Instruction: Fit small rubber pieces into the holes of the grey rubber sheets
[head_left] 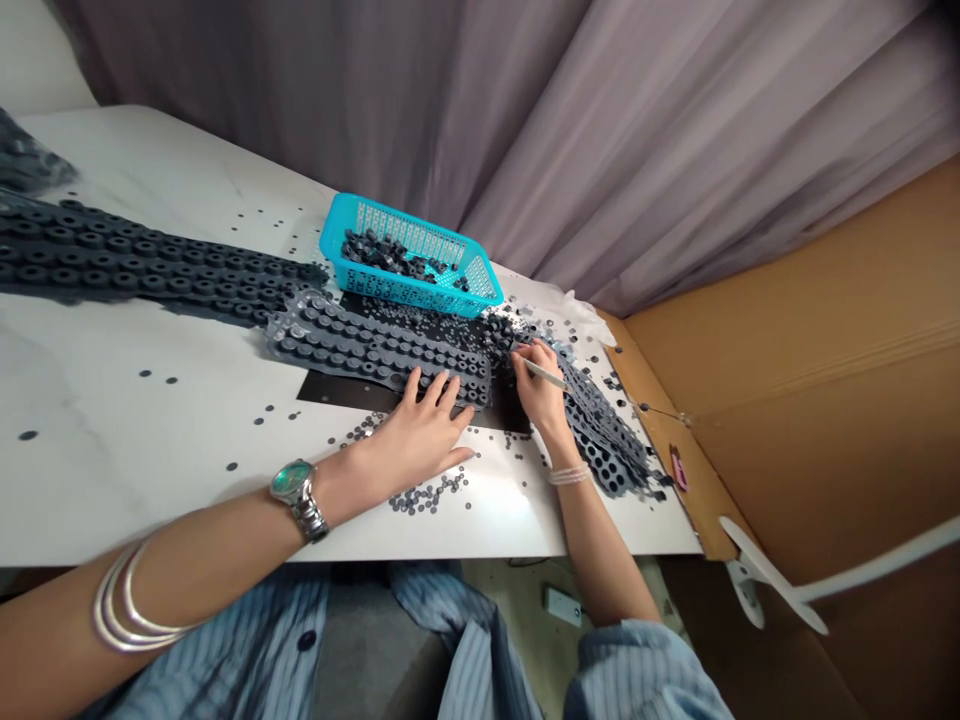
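Observation:
My left hand lies with fingers spread, its fingertips resting on the near edge of a dark grey moulded rubber sheet studded with rows of round parts. Just past the sheet's right end, my right hand is closed around a slim pale pen-like tool. The tool's tip is hidden by the fingers. Under the sheet is a flat black mat. To the right of my right hand lies a heap of punched-out sheets with rows of holes.
A turquoise basket behind the sheet holds loose dark parts. More studded sheets extend leftward. Small black discs are scattered over the white table. A pink-handled cutter lies on the cardboard at right, near a white clamp.

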